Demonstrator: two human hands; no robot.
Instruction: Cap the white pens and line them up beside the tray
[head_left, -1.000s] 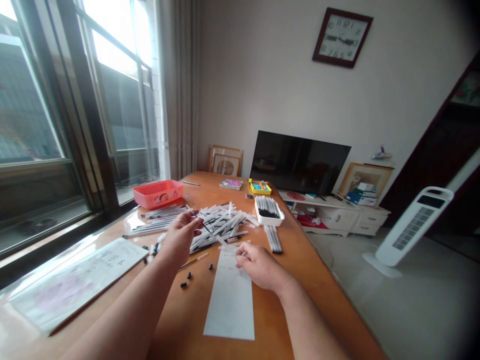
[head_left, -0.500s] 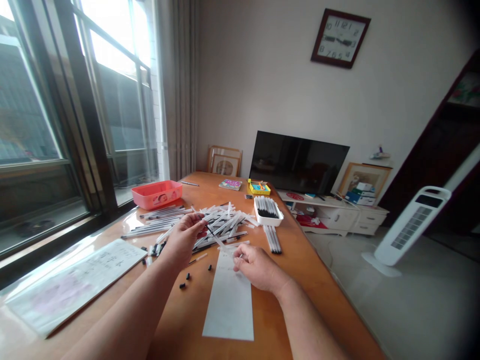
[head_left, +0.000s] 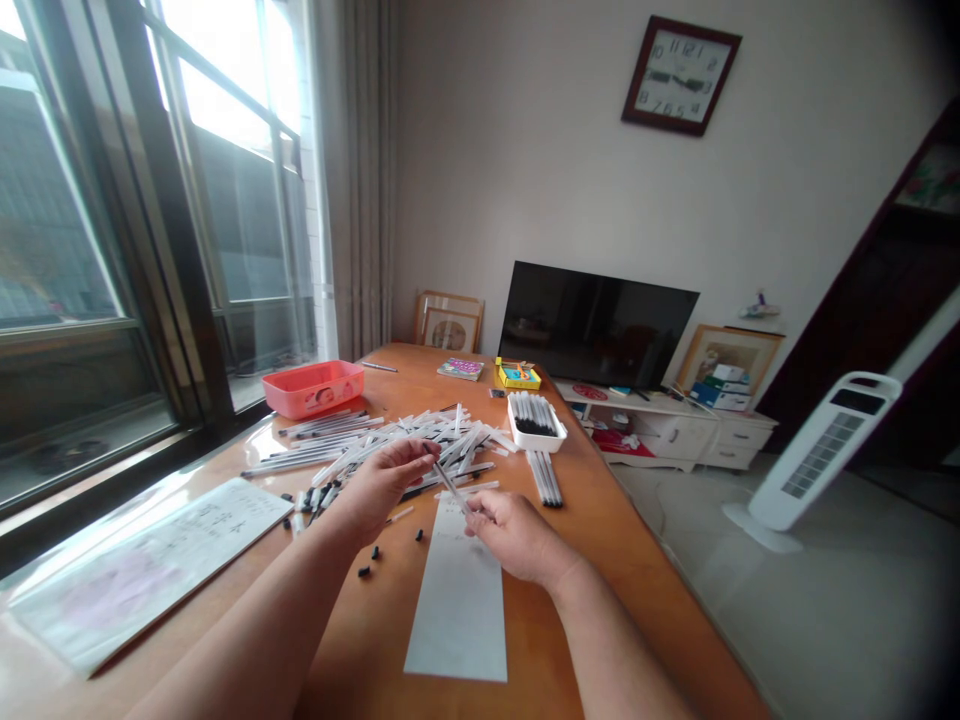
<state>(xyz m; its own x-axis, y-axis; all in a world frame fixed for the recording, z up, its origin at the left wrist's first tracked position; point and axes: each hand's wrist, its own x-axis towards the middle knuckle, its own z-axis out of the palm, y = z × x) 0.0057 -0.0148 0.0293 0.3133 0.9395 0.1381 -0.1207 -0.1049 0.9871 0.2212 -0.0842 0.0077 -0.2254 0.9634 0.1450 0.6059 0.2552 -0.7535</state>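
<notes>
My left hand (head_left: 379,482) and my right hand (head_left: 508,532) meet over the wooden table (head_left: 585,560), both pinched on one thin pen tube (head_left: 451,486) that slants between them. The left fingers grip its upper end, the right fingers its lower end. Just beyond lies a loose pile of white pen tubes (head_left: 442,445). A white paper strip (head_left: 459,600) lies under my right hand. Small black caps (head_left: 367,568) are scattered near my left wrist.
A white tray of assembled pens (head_left: 537,421) stands past the pile, with more pens (head_left: 546,478) beside it. A pink bin (head_left: 313,387) sits at the back left, a clear-covered sheet (head_left: 142,560) at the near left. The table edge runs along the right.
My left hand has come down and right toward my right hand, and the pen tube now spans both hands. My right hand barely shifted.
</notes>
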